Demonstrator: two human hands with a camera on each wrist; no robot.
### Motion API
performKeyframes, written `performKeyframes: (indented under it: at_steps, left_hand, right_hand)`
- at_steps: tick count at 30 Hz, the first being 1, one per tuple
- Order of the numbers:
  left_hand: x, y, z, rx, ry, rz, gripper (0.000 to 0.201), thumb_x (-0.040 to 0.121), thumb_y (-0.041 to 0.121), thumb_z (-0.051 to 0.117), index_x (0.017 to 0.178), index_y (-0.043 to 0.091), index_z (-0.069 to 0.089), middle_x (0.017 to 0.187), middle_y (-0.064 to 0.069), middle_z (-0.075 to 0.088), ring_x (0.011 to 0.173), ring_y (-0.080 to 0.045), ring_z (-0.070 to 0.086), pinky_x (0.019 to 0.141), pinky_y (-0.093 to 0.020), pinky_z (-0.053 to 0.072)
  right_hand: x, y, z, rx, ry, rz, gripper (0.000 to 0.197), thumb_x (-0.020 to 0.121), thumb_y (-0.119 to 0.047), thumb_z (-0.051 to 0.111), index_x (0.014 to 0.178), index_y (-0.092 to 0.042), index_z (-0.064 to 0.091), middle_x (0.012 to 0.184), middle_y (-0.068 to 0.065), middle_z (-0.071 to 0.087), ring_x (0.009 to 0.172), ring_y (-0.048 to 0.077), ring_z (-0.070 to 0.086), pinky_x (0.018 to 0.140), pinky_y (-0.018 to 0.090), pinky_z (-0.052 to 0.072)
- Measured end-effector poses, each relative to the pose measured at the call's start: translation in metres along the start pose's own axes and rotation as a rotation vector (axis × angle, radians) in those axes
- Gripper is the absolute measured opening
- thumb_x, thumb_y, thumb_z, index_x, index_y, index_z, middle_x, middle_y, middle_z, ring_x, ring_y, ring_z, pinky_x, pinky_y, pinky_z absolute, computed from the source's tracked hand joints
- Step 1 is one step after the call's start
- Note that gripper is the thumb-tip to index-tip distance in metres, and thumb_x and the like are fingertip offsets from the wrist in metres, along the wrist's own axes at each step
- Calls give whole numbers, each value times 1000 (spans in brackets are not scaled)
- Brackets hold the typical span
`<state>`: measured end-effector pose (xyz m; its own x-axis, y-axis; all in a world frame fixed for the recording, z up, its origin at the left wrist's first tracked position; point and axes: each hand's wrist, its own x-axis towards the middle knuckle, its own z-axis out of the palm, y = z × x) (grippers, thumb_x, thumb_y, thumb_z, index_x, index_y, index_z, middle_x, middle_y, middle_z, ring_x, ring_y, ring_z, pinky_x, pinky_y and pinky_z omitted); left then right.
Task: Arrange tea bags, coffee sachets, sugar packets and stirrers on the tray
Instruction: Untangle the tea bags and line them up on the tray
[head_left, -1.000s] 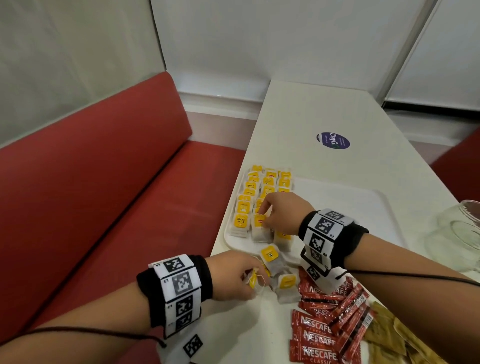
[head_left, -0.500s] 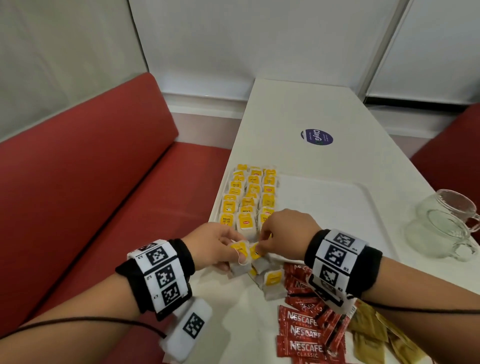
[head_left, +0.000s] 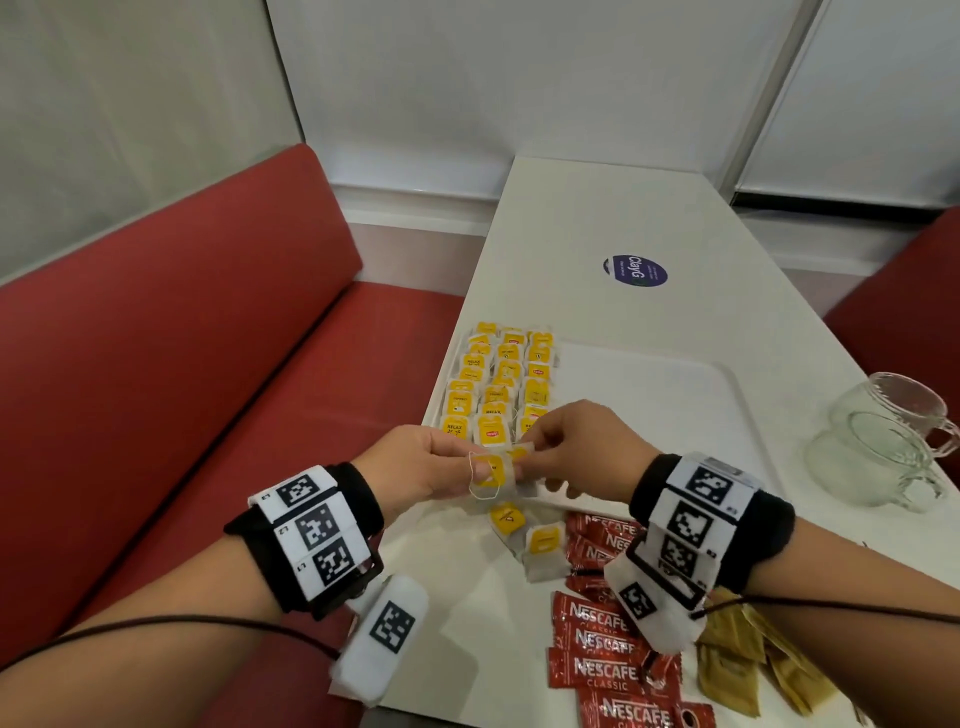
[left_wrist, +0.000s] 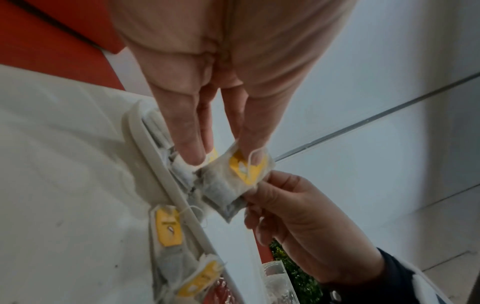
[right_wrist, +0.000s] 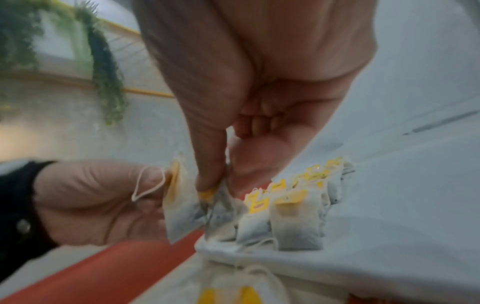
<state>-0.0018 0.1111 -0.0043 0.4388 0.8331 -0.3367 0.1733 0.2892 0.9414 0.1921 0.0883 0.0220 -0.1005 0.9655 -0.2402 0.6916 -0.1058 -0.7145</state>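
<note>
Tea bags (head_left: 491, 473) were pinched between the left hand (head_left: 426, 462) and right hand (head_left: 576, 449), just above the tray (head_left: 675, 405) edge. Separation was judged best done gently, with the looped string (head_left: 480, 483) kept untangled.

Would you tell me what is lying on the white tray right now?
On the tray, three rows of yellow-tagged tea bags fill its left side; the rest that shows is bare. The right hand and left hand, pinching held tea bags, cover its near-left edge.
</note>
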Motion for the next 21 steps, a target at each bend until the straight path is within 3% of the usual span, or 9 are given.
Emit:
performKeyframes:
  at_steps: [1, 3, 6, 9, 11, 14, 16, 21]
  left_hand:
    - [0, 1, 2, -1, 5, 15, 14, 79, 7, 72, 93, 7, 75, 101, -14, 72, 98, -25, 67, 94, -35, 52]
    - [0, 5, 8, 3, 26, 40, 16, 80, 6, 71, 96, 5, 73, 104, -17, 71, 96, -25, 65, 94, -37, 50]
    - [3, 9, 14, -2, 71, 94, 9, 80, 1, 69, 88, 6, 71, 86, -12, 72, 76, -19, 64, 72, -27, 56]
    - [3, 12, 17, -57, 85, 111, 15, 80, -7, 66, 85, 7, 65, 66, 0, 69, 58, -8, 66, 52, -17, 52]
    - [2, 13, 16, -45, 74, 114, 20, 78, -7, 67, 89, 10, 64, 60, 4, 65, 54, -5, 63, 52, -15, 50]
    - [2, 11, 12, 13, 75, 121, 30, 78, -3, 70, 101, 15, 65, 63, 1, 53, 54, -5, 55, 57, -12, 48]
    - [2, 10, 9, 44, 89, 115, 25, 80, -2, 69, 101, 13, 68, 62, 1, 53, 49, -3, 50, 53, -11, 44]
    - [-1, 9, 4, 67, 156, 120, 18, 83, 1, 65, 86, 17, 73, 67, -5, 56, 51, -6, 45, 52, -15, 41]
  right_hand:
    - [-2, 0, -2, 117, -19, 5, 14, 77, -24, 77, 78, -11, 72, 68, 3, 69, 57, 9, 61, 54, 23, 53]
    - [-6, -2, -5, 264, -78, 6, 2, 81, -16, 74, 81, -14, 74, 68, 2, 69, 57, 8, 62, 56, 21, 54]
    - [-10, 0, -8, 310, -101, -6, 9, 85, -9, 69, 93, -6, 73, 66, 0, 69, 57, 8, 63, 57, 19, 54]
    - [-12, 6, -11, 323, -65, 15, 15, 83, -10, 72, 96, -2, 72, 68, 1, 70, 58, 9, 63, 59, 21, 55]
    - [-13, 10, -12, 216, -64, 7, 13, 80, -17, 75, 91, -11, 74, 71, -2, 70, 61, 7, 63, 61, 22, 55]
    - [-17, 15, -7, -272, -114, -65, 20, 75, -34, 78, 92, -27, 74, 69, -14, 63, 63, -2, 58, 66, 17, 46]
    - [-20, 16, 0, -486, -170, -82, 25, 73, -41, 76, 94, -29, 72, 70, -17, 57, 66, -1, 53, 66, 19, 43]
    - [-22, 15, 7, -499, -234, -110, 15, 78, -40, 73, 78, -27, 65, 67, -14, 56, 62, 0, 50, 61, 18, 41]
